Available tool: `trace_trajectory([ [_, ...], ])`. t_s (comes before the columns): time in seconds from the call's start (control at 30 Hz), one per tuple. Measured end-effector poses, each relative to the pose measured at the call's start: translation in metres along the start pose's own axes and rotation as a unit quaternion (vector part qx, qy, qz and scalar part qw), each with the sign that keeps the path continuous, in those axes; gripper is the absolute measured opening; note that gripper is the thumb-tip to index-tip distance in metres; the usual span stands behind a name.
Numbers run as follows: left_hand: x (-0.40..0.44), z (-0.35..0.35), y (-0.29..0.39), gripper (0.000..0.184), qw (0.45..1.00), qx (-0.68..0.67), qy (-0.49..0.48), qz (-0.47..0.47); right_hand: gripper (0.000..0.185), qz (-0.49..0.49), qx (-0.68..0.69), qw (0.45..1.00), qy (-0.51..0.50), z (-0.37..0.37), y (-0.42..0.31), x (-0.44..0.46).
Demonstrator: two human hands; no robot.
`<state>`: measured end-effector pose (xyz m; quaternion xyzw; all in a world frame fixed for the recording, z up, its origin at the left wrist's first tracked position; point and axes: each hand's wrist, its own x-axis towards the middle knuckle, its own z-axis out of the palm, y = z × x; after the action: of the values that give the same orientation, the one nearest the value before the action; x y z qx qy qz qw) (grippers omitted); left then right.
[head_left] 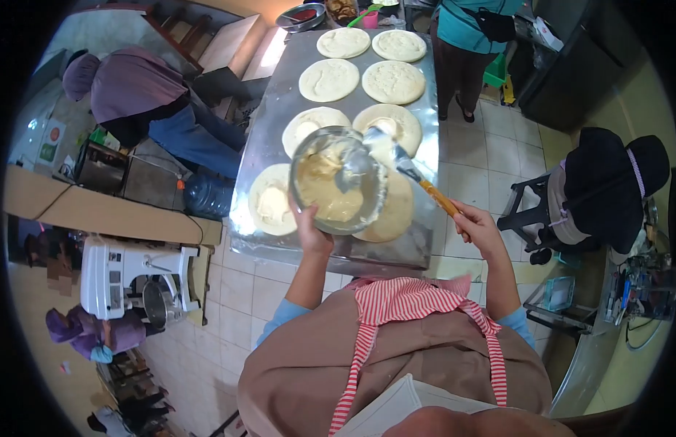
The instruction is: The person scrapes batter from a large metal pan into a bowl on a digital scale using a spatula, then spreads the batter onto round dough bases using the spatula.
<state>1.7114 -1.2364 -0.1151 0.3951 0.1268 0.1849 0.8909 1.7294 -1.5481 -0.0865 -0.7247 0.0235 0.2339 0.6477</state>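
Note:
My left hand grips the side of a metal mixing bowl, tilted so its pale yellow cream shows. My right hand is closed around the handle of a wooden-handled spatula. White cream coats its tip, over a dough round right of the bowl. Several flat dough rounds lie in two columns on a metal table. The front-left round carries a patch of cream, as does the one behind it. The bowl partly hides the front-right round.
A person in a teal top stands at the far right of the table. Another bends on the left. A white stand mixer stands at lower left, near a person in purple. A draped stool is at right.

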Motion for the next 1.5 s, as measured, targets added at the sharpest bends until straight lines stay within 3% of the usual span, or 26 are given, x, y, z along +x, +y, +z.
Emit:
trace_trajectory([
  [0.03,-0.014,0.017,-0.011,0.063,1.000,0.000,0.002,0.002,0.038,0.000,-0.001,1.000,-0.002,-0.009,-0.003,-0.014],
  [0.07,-0.032,0.044,-0.014,0.069,0.997,0.037,-0.057,0.020,0.038,-0.128,-0.199,0.969,0.068,-0.018,-0.005,-0.029],
  [0.1,-0.047,0.065,-0.022,0.074,0.990,0.075,-0.116,0.037,0.038,-0.248,-0.385,0.879,0.135,-0.027,-0.008,-0.046],
  [0.13,-0.057,0.075,-0.036,0.074,0.990,0.075,-0.117,0.036,0.038,-0.247,-0.385,0.879,0.137,-0.035,-0.011,-0.063],
  [0.2,-0.074,0.093,-0.064,0.080,0.957,0.200,-0.163,0.136,0.037,-0.114,-0.529,0.820,0.188,-0.051,-0.015,-0.096],
  [0.33,-0.109,0.129,-0.116,0.083,0.962,0.140,-0.225,0.072,0.035,-0.047,-0.554,0.810,0.186,-0.088,0.001,-0.154],
  [0.43,-0.128,0.158,-0.135,0.082,0.937,0.210,-0.267,0.083,0.036,-0.032,-0.500,0.854,0.144,-0.123,0.019,-0.182],
  [0.5,-0.129,0.158,-0.155,0.081,0.903,0.262,-0.327,0.092,0.035,-0.005,-0.365,0.926,0.092,-0.144,0.044,-0.187],
  [0.53,-0.131,0.158,-0.165,0.081,0.903,0.260,-0.332,0.088,0.035,-0.001,-0.364,0.926,0.098,-0.156,0.061,-0.186],
  [0.6,-0.133,0.165,-0.177,0.080,0.897,0.258,-0.353,0.061,0.033,0.092,-0.091,0.991,0.025,-0.173,0.090,-0.176],
  [0.63,-0.133,0.171,-0.181,0.080,0.897,0.256,-0.355,0.062,0.033,0.092,-0.092,0.991,0.028,-0.176,0.096,-0.172],
  [0.7,-0.132,0.183,-0.181,0.079,0.933,0.199,-0.301,-0.009,0.034,0.150,0.079,0.985,-0.017,-0.174,0.101,-0.163],
  [0.8,-0.111,0.186,-0.198,0.077,0.960,0.102,-0.258,-0.031,0.035,0.165,0.130,0.978,-0.005,-0.164,0.103,-0.134],
  [0.97,-0.061,0.187,-0.219,0.076,0.971,0.129,-0.203,0.005,0.038,0.128,0.176,0.976,-0.029,-0.175,0.089,-0.064],
  [1.07,-0.023,0.194,-0.222,0.074,0.986,0.046,-0.159,-0.020,0.038,0.123,0.182,0.974,-0.058,-0.194,0.073,-0.011],
  [1.13,0.001,0.183,-0.226,0.071,0.988,-0.028,-0.081,-0.125,0.039,0.143,0.219,0.958,-0.121,-0.206,0.059,0.018],
  [1.2,0.020,0.188,-0.217,0.063,0.985,-0.078,-0.070,-0.136,0.039,0.142,0.201,0.957,-0.152,-0.212,0.037,0.043],
  [1.27,0.034,0.209,-0.197,0.052,0.989,-0.069,0.030,-0.125,0.040,0.132,0.187,0.955,-0.187,-0.216,0.019,0.072],
  [1.5,0.064,0.246,-0.161,0.054,0.976,-0.110,0.140,-0.124,0.041,0.110,0.238,0.924,-0.280,-0.214,-0.022,0.142],
])
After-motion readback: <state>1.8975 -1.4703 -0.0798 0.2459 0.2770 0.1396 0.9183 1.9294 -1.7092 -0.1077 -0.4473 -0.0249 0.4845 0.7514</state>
